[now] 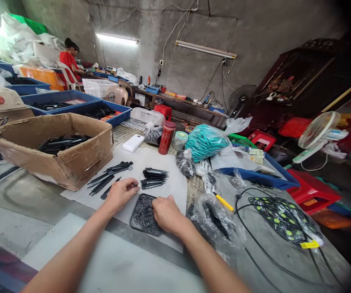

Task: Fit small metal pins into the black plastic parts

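Two hands work over a small dark tray (141,219) of thin black pins, set on white paper (151,162) near the tabletop's (25,195) front edge. Left hand (120,194) sits just left of the tray, fingers (132,186) curled & pressed together, pinching what looks like a single pin at the tips; too small to be sure. Right hand (167,213) rests on the tray's right rim, fingers curled down into the pins; can't tell if they grip anything.

Beyond the hands, on the same paper: loose black parts (110,176) fanned out at left, a neat stack (154,178) of the same parts at right, both near the tray but not touching it. Cardboard box (53,148) w/ more black parts stands farther left. Clear bag (216,221) lies just right of the right hand; teal bag (206,141) & red cup (167,137) well behind. Another person in red (70,61) sits far back.

To do this well, I'd judge: keep the right hand steadying the tray so it doesn't slide on the paper, lift one pin at a time, pinch near the pin's end for aim, & keep loose and stacked parts apart so nothing gets mixed.
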Motion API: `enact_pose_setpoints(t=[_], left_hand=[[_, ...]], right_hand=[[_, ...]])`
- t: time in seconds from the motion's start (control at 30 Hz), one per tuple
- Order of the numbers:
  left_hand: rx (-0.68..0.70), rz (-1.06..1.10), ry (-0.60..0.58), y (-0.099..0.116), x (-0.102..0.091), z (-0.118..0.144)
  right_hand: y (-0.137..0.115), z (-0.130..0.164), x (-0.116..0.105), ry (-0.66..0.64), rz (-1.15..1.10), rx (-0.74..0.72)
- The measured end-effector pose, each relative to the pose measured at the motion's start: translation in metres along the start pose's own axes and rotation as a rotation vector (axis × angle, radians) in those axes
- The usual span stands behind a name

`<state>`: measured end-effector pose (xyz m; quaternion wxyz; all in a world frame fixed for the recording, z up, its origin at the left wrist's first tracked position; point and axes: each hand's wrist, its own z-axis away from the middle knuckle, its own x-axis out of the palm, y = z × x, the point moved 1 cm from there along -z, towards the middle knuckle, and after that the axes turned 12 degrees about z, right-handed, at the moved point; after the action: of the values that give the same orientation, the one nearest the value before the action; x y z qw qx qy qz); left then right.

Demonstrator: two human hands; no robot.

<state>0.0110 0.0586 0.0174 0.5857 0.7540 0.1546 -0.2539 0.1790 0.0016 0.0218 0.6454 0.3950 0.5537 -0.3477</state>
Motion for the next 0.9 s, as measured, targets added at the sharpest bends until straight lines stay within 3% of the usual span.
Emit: enact_pose_setpoints(t=[0.2,0.47,0.63,0.77,0.9], left_hand=[[0.163,0.182,0.004,-0.005,0.001,0.000],[0.125,0.380,-0.128,0.002,0.010,0.010],[0.146,0.332,-0.215,0.007,0.014,0.016],[0.147,0.306,-0.272,0.014,0.016,0.021],[0.186,0.309,-0.343,0.019,0.019,0.024]], right_hand=[[0.003,0.001,0.001,0.032,-0.093,0.032],[0.015,0.004,0.001,0.271,-0.805,0.207],[0.017,0.003,0.004,0.295,-1.235,0.267],[0.014,0.002,-0.004,0.344,-1.447,0.274],[0.010,0.002,-0.013,0.411,-1.522,0.277]])
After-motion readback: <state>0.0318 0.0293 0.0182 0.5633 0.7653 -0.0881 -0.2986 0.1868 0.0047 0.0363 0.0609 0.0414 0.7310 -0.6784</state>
